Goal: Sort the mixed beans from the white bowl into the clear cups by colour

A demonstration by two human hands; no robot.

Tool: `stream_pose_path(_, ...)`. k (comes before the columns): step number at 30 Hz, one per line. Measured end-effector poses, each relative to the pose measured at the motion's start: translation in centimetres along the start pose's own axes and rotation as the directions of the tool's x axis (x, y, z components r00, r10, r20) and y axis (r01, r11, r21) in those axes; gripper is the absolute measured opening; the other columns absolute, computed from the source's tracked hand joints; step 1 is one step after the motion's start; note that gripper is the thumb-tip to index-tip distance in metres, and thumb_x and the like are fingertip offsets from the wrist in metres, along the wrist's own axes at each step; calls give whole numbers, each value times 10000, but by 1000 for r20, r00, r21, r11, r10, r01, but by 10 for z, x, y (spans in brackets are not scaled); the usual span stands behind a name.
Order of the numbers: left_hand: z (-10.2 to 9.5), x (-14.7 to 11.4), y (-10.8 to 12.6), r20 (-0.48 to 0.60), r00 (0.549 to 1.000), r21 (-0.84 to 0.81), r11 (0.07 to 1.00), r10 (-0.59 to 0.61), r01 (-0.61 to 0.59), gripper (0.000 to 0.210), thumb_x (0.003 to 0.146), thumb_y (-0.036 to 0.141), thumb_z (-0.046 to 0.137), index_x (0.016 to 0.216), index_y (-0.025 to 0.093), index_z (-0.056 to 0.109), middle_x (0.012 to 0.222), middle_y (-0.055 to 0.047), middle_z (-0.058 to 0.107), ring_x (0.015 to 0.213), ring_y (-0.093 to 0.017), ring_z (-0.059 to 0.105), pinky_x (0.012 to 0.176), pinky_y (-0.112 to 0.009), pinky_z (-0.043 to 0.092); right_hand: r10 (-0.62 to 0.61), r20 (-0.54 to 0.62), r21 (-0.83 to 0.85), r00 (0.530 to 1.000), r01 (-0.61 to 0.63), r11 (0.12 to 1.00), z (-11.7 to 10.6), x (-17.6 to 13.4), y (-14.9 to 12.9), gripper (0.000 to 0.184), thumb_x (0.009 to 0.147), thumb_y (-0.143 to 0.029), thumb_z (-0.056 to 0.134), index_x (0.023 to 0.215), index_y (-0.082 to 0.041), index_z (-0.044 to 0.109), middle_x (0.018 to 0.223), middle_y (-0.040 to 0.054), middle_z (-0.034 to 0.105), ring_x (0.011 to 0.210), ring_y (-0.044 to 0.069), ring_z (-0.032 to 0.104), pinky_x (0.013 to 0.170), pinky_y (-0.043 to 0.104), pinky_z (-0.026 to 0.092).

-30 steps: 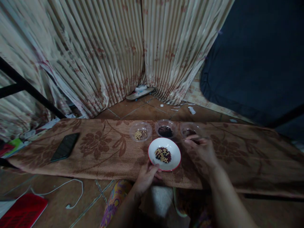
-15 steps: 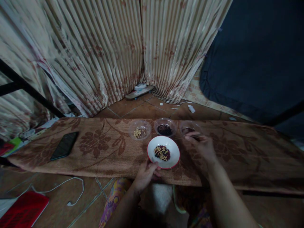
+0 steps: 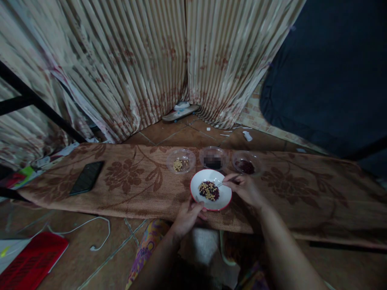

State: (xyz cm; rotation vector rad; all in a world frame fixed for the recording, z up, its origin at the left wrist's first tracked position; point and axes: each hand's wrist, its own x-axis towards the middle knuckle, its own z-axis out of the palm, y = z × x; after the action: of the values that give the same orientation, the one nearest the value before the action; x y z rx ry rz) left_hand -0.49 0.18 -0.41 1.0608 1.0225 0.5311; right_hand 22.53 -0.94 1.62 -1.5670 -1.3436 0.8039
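A white bowl (image 3: 225,198) with a red rim holds a heap of mixed beans (image 3: 208,191), yellow, dark red and black. My left hand (image 3: 188,217) grips the bowl's near-left edge, thumb at the rim and fingers underneath. Over the bowl's right side, my right hand (image 3: 243,187) pinches a thin metal utensil (image 3: 220,183), its tip beside the beans; its exact kind is too small to tell. Behind the bowl stand three clear plastic dishes: a left dish (image 3: 191,158) with yellow beans, a middle dish (image 3: 223,155) with dark contents partly blurred out, and a right dish (image 3: 236,158) with dark red beans.
A brown floral cloth (image 3: 145,203) covers the narrow table. A black phone (image 3: 87,177) lies on its left part. Striped curtains (image 3: 151,60) hang behind, with a skateboard (image 3: 181,113) at their foot. A red bag (image 3: 39,257) and a white cable (image 3: 105,225) are on the floor.
My right hand has moved left and toward me, from the right dish to the bowl, with the metal utensil in it. My left hand keeps hold of the bowl. The view has shifted slightly.
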Motion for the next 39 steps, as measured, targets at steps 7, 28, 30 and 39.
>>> stream_pose_path(7, 0, 0, -1, -5, 1000, -4, 1000, 11, -11, 455, 725, 448, 599, 1060, 153, 513, 743, -31, 660, 486, -117, 593, 421, -189, 410, -14, 39, -59, 999, 16, 998, 1, 0, 3, 234, 755, -402, 621, 765, -174, 670, 751, 23, 671, 688, 169, 592, 630, 271, 433)
stream_pose_path(28, -3, 4, -3, 14, 1000, 25, 999, 27, -27, 420, 736, 466, 587, 975, 127, 520, 782, -55, 656, 491, -111, 594, 416, -187, 411, -14, -822, 61, 569, 113, 992, -61, 4, 0, 213, 671, -332, 713, 733, -136, 662, 654, 20, 614, 517, 111, 498, 485, 247, 404)
stream_pose_path(30, -3, 3, -3, 12, 1000, 32, 999, 25, -25, 429, 736, 465, 588, 994, 130, 513, 794, -57, 660, 496, -114, 599, 420, -190, 417, 27, -843, 90, 538, 92, 992, -68, 6, 6, 216, 657, -330, 716, 714, -132, 652, 618, 11, 597, 487, 105, 474, 465, 245, 394)
stream_pose_path(39, -2, 3, -3, 18, 1000, 9, 1000, 6, -6, 436, 735, 456, 594, 1020, 139, 505, 778, -48, 657, 497, -111, 600, 416, -180, 404, -26, -237, 61, 971, 42, 997, -21, -4, -15, 215, 686, -375, 697, 734, -165, 685, 689, 25, 659, 580, 137, 546, 529, 245, 410)
